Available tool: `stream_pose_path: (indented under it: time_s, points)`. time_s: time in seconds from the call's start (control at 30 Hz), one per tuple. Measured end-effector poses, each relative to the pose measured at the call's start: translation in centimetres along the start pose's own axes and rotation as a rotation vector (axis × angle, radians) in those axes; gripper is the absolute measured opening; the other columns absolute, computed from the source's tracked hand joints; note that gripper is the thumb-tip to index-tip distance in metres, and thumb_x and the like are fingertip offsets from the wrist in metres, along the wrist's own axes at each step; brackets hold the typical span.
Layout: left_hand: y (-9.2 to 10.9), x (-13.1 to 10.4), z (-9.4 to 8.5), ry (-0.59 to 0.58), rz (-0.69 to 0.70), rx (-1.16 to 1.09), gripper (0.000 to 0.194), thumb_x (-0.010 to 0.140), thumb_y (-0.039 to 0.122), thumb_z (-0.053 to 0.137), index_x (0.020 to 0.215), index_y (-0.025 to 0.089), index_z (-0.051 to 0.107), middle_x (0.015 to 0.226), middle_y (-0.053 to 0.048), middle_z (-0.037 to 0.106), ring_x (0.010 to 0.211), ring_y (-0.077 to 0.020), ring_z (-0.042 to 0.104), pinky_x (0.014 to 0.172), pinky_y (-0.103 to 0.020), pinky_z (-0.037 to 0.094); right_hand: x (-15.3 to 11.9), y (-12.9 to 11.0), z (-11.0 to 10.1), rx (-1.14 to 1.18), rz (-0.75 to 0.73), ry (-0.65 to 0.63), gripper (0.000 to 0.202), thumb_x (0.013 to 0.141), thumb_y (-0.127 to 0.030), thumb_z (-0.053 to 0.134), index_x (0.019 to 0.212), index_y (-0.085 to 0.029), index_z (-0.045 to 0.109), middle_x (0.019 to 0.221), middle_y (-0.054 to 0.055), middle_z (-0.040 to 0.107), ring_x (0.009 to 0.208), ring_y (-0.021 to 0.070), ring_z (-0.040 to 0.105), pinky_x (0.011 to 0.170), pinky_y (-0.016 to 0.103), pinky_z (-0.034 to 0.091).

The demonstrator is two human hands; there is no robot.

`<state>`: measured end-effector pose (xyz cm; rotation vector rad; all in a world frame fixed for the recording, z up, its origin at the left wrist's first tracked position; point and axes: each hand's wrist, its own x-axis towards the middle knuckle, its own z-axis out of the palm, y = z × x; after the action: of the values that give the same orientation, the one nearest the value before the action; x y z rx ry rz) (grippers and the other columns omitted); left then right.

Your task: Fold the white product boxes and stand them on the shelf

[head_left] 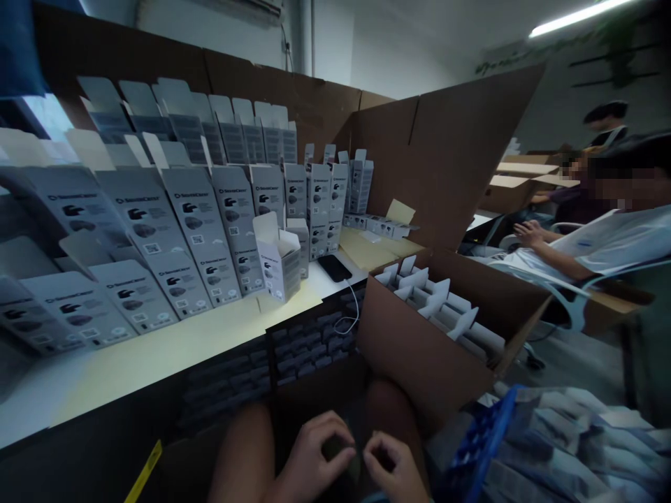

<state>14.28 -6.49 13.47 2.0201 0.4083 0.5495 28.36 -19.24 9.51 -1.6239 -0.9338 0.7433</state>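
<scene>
Head camera shows, at right, brown carton with pale upright flaps inside; nearer, blue crate with greyish packets. Left hand and right hand curl narrowly; I cannot tell if they hold something.

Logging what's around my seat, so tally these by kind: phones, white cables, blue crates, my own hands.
Phone: 1
White cable: 1
Blue crate: 1
Hands, left hand and right hand: 2
Total: 5
</scene>
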Motion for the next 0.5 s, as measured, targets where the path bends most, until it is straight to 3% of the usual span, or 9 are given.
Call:
stream_pose_path:
  time_s: [0.1,0.17,0.23,0.3,0.37,0.43,0.5]
  points:
    - [0.1,0.7,-1.1,-0.022,0.021,-0.064,0.013,0.079,0.030,0.069,0.085,0.019,0.069,0.085,-0.005,0.069,0.081,-0.0181,0.064,0.074,-0.029,0.048,0.1,1.0,0.0,0.002,0.004,-0.008,0.029,0.076,-0.043,0.055,0.064,-0.017,0.057,0.062,0.002,0.053,0.062,0.0167,0.050,0.060,0.027,0.038]
    - [0.8,1.7,-2.6,0.040,0.053,-0.070,0.017,0.081,0.035,0.068,0.086,0.019,0.068,0.083,-0.004,0.067,0.079,-0.0179,0.063,0.074,-0.030,0.048,0.1,1.4,0.0,-0.005,0.016,0.004,0.030,0.075,-0.044,0.054,0.063,-0.017,0.056,0.062,0.002,0.052,0.062,0.0172,0.050,0.061,0.028,0.039]
    - [1.7,3.4,-5.1,0.232,0.052,-0.019,0.016,0.085,0.036,0.063,0.090,0.020,0.065,0.084,-0.003,0.065,0.080,-0.0176,0.063,0.077,-0.032,0.049,0.1,1.7,-0.3,-0.020,0.033,0.033,0.029,0.075,-0.044,0.052,0.063,-0.017,0.055,0.062,0.002,0.052,0.063,0.0179,0.051,0.062,0.029,0.040]
    - [2.5,5.8,-8.4,0.529,0.036,0.083,0.021,0.086,0.035,0.062,0.102,0.022,0.061,0.095,-0.003,0.064,0.090,-0.0189,0.063,0.085,-0.035,0.050,0.1,2.0,-0.5,-0.040,0.043,0.048,0.028,0.074,-0.043,0.051,0.063,-0.018,0.054,0.063,0.002,0.053,0.064,0.0185,0.051,0.063,0.029,0.040]
    - [2.7,8.8,-11.9,0.728,0.024,0.163,0.050,0.081,0.039,0.069,0.124,0.023,0.050,0.125,-0.010,0.057,0.116,-0.0251,0.057,0.097,-0.041,0.049,0.0,2.5,-0.4,-0.053,0.046,0.022,0.025,0.071,-0.042,0.051,0.063,-0.018,0.053,0.063,0.002,0.052,0.065,0.0187,0.051,0.064,0.029,0.040]
    - [2.2,11.8,-15.0,0.803,-0.063,0.250,0.086,0.072,0.044,0.076,0.142,0.019,0.032,0.148,-0.018,0.038,0.135,-0.0319,0.043,0.110,-0.049,0.041,-0.1,3.2,-0.1,-0.071,0.056,-0.041,0.022,0.066,-0.040,0.052,0.061,-0.018,0.054,0.062,0.002,0.051,0.064,0.0185,0.050,0.063,0.029,0.039]
    - [1.3,14.3,-17.2,0.838,-0.113,0.281,0.106,0.064,0.045,0.082,0.146,0.015,0.022,0.152,-0.023,0.029,0.140,-0.0368,0.037,0.115,-0.055,0.035,-0.1,4.1,0.5,-0.102,0.086,-0.098,0.018,0.062,-0.036,0.054,0.060,-0.019,0.054,0.061,0.001,0.051,0.064,0.0182,0.050,0.063,0.028,0.039]
